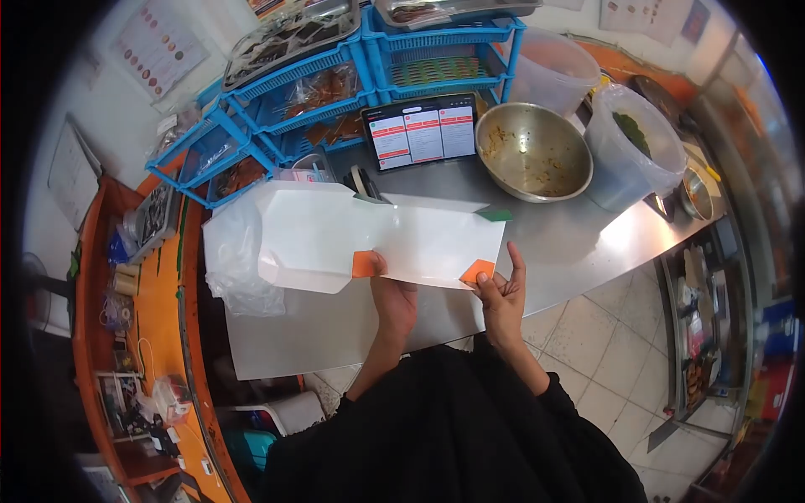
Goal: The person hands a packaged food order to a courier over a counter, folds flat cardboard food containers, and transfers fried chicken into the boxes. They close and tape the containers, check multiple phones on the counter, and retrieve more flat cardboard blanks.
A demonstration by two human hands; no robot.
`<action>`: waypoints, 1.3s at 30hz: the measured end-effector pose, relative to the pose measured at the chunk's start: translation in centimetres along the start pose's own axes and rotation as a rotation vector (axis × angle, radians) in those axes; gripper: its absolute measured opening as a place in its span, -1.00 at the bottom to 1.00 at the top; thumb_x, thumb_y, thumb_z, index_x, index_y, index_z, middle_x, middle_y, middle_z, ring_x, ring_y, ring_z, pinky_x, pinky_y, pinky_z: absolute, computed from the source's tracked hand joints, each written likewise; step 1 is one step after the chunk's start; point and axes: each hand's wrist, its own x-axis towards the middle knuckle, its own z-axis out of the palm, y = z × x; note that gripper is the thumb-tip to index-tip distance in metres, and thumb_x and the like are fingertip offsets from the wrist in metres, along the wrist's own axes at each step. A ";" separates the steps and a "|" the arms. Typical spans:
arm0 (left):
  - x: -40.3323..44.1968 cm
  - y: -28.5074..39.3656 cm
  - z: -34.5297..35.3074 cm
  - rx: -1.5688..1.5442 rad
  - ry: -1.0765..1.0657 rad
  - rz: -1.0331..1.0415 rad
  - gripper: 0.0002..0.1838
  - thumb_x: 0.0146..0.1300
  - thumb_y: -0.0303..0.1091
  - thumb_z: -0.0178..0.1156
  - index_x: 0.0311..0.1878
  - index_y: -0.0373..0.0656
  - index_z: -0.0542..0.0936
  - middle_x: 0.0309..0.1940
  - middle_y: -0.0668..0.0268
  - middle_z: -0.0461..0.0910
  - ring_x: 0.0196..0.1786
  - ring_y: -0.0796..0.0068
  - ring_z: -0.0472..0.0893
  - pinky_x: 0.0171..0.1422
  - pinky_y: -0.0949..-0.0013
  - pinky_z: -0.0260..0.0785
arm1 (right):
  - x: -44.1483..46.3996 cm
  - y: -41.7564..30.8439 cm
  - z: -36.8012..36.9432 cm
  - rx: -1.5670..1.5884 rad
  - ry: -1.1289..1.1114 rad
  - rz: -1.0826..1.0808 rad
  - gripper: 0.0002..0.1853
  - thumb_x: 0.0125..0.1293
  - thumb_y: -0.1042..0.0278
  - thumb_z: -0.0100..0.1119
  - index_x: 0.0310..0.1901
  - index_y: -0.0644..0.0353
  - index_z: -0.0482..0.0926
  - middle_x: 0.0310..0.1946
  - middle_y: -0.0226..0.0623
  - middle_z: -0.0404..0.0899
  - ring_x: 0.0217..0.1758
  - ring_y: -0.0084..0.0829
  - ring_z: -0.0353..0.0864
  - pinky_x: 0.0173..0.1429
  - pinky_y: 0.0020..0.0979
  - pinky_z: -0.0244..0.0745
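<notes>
An unfolded paper food box (310, 230), white inside with orange and green corner flaps, is spread out over the metal table. My left hand (396, 303) holds its near edge around the middle, the thumb by one orange flap (363, 264) and the other fingers hidden underneath. At the near right corner, my right hand (505, 308) grips another orange flap (476, 273) with the thumb on it and one finger sticking up. A green flap (495, 215) stands out at the far right corner. The lid half reaches left toward a clear plastic bag (243, 260).
Behind the box stand a tablet (422, 132) showing order lists and blue stacked baskets (293, 109) with packets. A steel bowl (534, 152) with food residue and plastic tubs (635, 147) stand to the right on the metal table (285, 339). An orange shelf (168, 369) borders the left.
</notes>
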 end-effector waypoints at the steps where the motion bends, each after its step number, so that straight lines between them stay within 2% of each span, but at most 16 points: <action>1: 0.1 0.2 0.1 0.041 -0.052 -0.005 -0.63 0.15 -0.07 -0.19 -0.17 -0.20 0.27 -0.28 0.36 0.38 -0.24 0.60 0.43 -0.14 0.56 0.32 | 0.1 -0.4 -0.5 -0.071 -0.069 -0.003 -0.36 0.07 0.54 -0.07 0.12 0.21 -0.20 -0.37 -0.20 0.44 -0.29 -0.46 0.43 -0.12 -0.49 0.34; 4: 0.7 0.4 -0.3 0.240 -0.201 -0.035 -0.60 0.16 -0.06 -0.23 -0.12 -0.21 0.25 -0.25 0.34 0.38 -0.20 0.59 0.42 -0.16 0.57 0.31 | 0.9 -2.3 -2.2 -0.231 -0.123 -0.288 -0.31 0.02 0.63 -0.09 0.14 0.13 -0.22 -0.40 -0.22 0.44 -0.32 -0.49 0.41 -0.17 -0.57 0.30; 5: 0.7 0.2 -0.1 0.320 -0.252 -0.052 -0.58 0.17 -0.05 -0.24 -0.11 -0.22 0.25 -0.24 0.33 0.38 -0.19 0.58 0.42 -0.16 0.57 0.30 | 0.8 -3.2 -2.1 -0.215 -0.003 -0.346 -0.45 -0.04 0.69 -0.06 0.06 0.18 0.12 -0.41 -0.25 0.44 -0.33 -0.52 0.38 -0.24 -0.61 0.26; 6: 0.8 0.0 0.1 0.400 -0.304 -0.065 -0.57 0.17 -0.04 -0.26 -0.10 -0.22 0.24 -0.23 0.32 0.38 -0.18 0.58 0.41 -0.17 0.58 0.30 | 0.8 -4.0 -2.6 -0.217 0.015 -0.354 -0.45 -0.04 0.69 -0.06 0.06 0.18 0.12 -0.41 -0.25 0.44 -0.33 -0.52 0.38 -0.24 -0.61 0.26; 8: 0.8 -0.5 2.3 0.581 -0.208 -0.143 -0.50 0.17 0.04 -0.35 -0.10 -0.23 0.23 -0.34 0.27 0.43 -0.31 0.56 0.47 -0.30 0.57 0.32 | 0.6 -5.9 -3.8 -0.610 -0.086 -0.411 -0.70 -0.09 0.71 -0.02 -0.24 0.27 0.43 -0.40 -0.25 0.44 -0.33 -0.53 0.39 -0.27 -0.61 0.25; 9: 1.0 0.0 2.8 0.583 -0.229 -0.159 -0.50 0.17 0.04 -0.35 -0.10 -0.23 0.23 -0.34 0.27 0.43 -0.31 0.56 0.47 -0.30 0.57 0.32 | -0.2 -7.1 -3.4 -0.527 0.044 -0.295 -0.83 -0.14 0.74 -0.01 -0.49 0.30 0.51 -0.40 -0.26 0.44 -0.34 -0.52 0.39 -0.27 -0.58 0.27; 11: 2.1 1.9 3.0 1.075 -0.609 -0.499 -0.37 0.12 0.16 -0.45 -0.22 -0.26 0.34 -0.50 0.23 0.46 -0.50 0.54 0.50 -0.42 0.56 0.33 | -1.2 -8.5 -4.3 -0.622 0.074 -0.456 -0.80 -0.17 0.76 -0.03 -0.48 0.29 0.51 -0.40 -0.24 0.44 -0.34 -0.50 0.40 -0.28 -0.59 0.28; 14: 4.6 2.4 2.6 1.312 -0.897 -0.732 -0.27 0.08 0.23 -0.52 -0.40 -0.26 0.44 -0.60 0.22 0.47 -0.64 0.53 0.48 -0.51 0.55 0.32 | -3.3 -11.4 -6.3 -0.833 0.121 -0.673 -0.72 -0.25 0.79 -0.08 -0.48 0.25 0.52 -0.42 -0.25 0.42 -0.34 -0.46 0.40 -0.31 -0.58 0.31; 16: 3.9 1.7 3.9 1.181 -1.021 -0.761 -0.21 0.05 0.27 -0.58 -0.53 -0.26 0.48 -0.58 0.20 0.48 -0.60 0.56 0.48 -0.50 0.58 0.30 | -5.1 -13.4 -6.9 -0.998 0.048 -0.686 -0.66 -0.29 0.81 -0.11 -0.46 0.22 0.53 -0.47 -0.28 0.38 -0.33 -0.46 0.39 -0.33 -0.56 0.32; 22: -1.6 -8.2 10.6 0.895 -0.934 -0.842 -0.29 0.08 0.23 -0.53 -0.46 -0.23 0.43 -0.61 0.28 0.47 -0.54 0.55 0.47 -0.45 0.57 0.26 | -7.7 -15.7 -8.4 -1.509 -0.178 -1.000 -0.84 -0.26 0.51 0.18 -0.51 0.15 0.53 -0.60 -0.40 0.32 -0.59 -0.50 0.35 -0.62 -0.56 0.28; 23: -1.5 -9.2 11.7 0.937 -1.008 -0.909 -0.41 0.14 0.13 -0.43 -0.38 -0.24 0.40 -0.51 0.28 0.47 -0.46 0.53 0.48 -0.36 0.52 0.30 | -8.3 -16.4 -9.3 -1.617 -0.145 -0.997 -0.84 -0.26 0.50 0.19 -0.51 0.14 0.53 -0.62 -0.41 0.30 -0.61 -0.52 0.34 -0.64 -0.56 0.23; 27: -6.4 -15.1 15.2 0.784 -0.885 -0.771 -0.54 0.17 0.01 -0.33 -0.28 -0.24 0.36 -0.38 0.25 0.44 -0.34 0.51 0.47 -0.26 0.46 0.33 | -10.2 -16.2 -13.9 -1.595 0.153 -0.991 -0.81 -0.28 0.51 0.21 -0.49 0.11 0.52 -0.68 -0.45 0.24 -0.68 -0.57 0.26 -0.70 -0.59 0.12; 30: -9.6 -19.2 16.8 0.598 -0.841 -0.975 -0.60 0.18 -0.07 -0.28 -0.19 -0.24 0.31 -0.29 0.22 0.41 -0.26 0.47 0.45 -0.18 0.39 0.34 | -10.7 -14.0 -17.1 -1.339 0.403 -1.014 -0.80 -0.27 0.56 0.23 -0.53 0.13 0.45 -0.49 -0.31 0.21 -0.51 -0.48 0.23 -0.55 -0.58 0.17; 32: -11.3 -21.7 17.7 0.496 -0.880 -1.097 -0.60 0.19 -0.08 -0.29 -0.15 -0.25 0.29 -0.28 0.21 0.40 -0.22 0.42 0.44 -0.15 0.34 0.34 | -11.6 -14.2 -20.0 -1.294 0.394 -1.038 -0.77 -0.25 0.58 0.22 -0.50 0.16 0.38 -0.36 -0.23 0.15 -0.42 -0.45 0.21 -0.48 -0.58 0.17; 35: -13.8 -23.9 19.8 0.548 -1.079 -1.177 -0.59 0.20 -0.11 -0.32 -0.11 -0.28 0.26 -0.23 0.19 0.38 -0.18 0.40 0.43 -0.14 0.33 0.35 | -13.2 -16.3 -21.4 -0.720 0.790 -0.991 -0.77 -0.24 0.68 0.12 -0.46 0.21 0.41 -0.34 -0.20 0.23 -0.45 -0.47 0.33 -0.45 -0.59 0.29; 39: -17.2 -27.1 20.2 0.530 -1.312 -1.231 -0.65 0.19 -0.20 -0.23 -0.13 -0.32 0.29 -0.21 0.22 0.37 -0.20 0.47 0.43 -0.11 0.42 0.33 | -16.3 -17.8 -24.8 -1.248 1.029 -1.030 -0.79 -0.26 0.72 0.10 -0.48 0.27 0.47 -0.51 -0.25 0.46 -0.44 -0.41 0.47 -0.40 -0.56 0.37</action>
